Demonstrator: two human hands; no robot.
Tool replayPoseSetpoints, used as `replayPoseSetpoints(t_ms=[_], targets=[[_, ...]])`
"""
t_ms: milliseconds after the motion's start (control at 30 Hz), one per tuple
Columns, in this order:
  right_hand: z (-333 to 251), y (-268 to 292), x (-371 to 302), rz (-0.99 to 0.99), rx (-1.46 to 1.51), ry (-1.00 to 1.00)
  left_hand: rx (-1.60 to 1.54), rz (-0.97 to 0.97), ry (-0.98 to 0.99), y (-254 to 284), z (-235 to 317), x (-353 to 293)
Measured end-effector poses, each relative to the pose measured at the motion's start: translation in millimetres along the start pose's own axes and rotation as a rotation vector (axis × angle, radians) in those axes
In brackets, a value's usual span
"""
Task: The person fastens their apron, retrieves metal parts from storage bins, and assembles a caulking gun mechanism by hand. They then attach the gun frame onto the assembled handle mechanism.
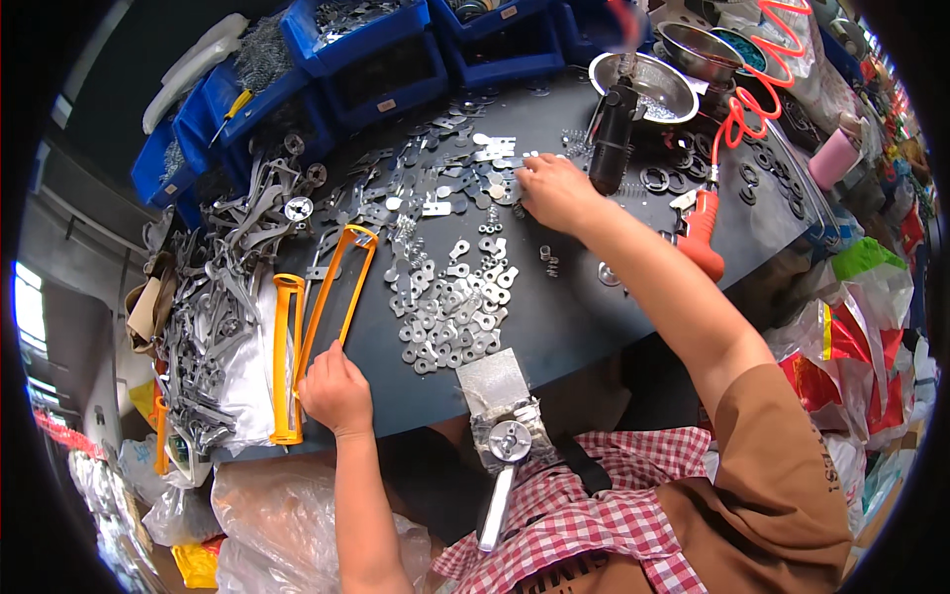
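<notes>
My left hand (pixel 334 393) is closed round the near end of a long, narrow orange frame (pixel 325 305), tilted so its far end points away from me. A second orange frame (pixel 281 356) lies just left of it. My right hand (pixel 559 193) reaches to the far middle of the table, fingertips pinched together at the edge of a spread of flat metal plates (pixel 435 209). Whatever sits between those fingertips is hidden. Closer to me is a heap of small metal ring-ended tabs (pixel 445 322). A lever-handled metal fixture (pixel 510 441) sits at the table's front edge.
Blue bins (pixel 386 79) line the back. Grey metal handles (pixel 223 297) are piled at left. A black upright tool (pixel 616 134) stands before a metal bowl (pixel 683 94). At right lie a red air gun (pixel 701 238) with a coiled hose (pixel 737 119) and black rings (pixel 782 178).
</notes>
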State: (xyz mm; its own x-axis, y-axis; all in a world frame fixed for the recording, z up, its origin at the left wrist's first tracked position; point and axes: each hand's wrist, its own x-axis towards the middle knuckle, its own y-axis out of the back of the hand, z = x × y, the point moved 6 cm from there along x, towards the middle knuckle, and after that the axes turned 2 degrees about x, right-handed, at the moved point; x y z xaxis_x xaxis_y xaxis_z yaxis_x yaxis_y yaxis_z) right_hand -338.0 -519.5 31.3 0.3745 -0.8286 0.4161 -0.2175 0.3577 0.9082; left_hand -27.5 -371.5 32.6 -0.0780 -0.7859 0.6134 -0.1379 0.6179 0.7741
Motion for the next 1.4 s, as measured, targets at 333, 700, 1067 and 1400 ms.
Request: replayPoseSetpoints(t_ms=[333,700,1067,1400], targets=[[2,-7,-10,-0.160,-0.011,0.150,0.042,-0.038,-0.011,-8,3,4],[147,82,-122,-0.206,-0.096,-0.452,0.053,-0.046,-0.024,-2,1,-1],[163,49,-102,-0.196,0.019,-0.672,-0.788,-0.195,0.323,49,-35,-10],[135,110,-134,0.336,0.331,-0.636,-1.926,-0.087,0.973,108,6,-105]])
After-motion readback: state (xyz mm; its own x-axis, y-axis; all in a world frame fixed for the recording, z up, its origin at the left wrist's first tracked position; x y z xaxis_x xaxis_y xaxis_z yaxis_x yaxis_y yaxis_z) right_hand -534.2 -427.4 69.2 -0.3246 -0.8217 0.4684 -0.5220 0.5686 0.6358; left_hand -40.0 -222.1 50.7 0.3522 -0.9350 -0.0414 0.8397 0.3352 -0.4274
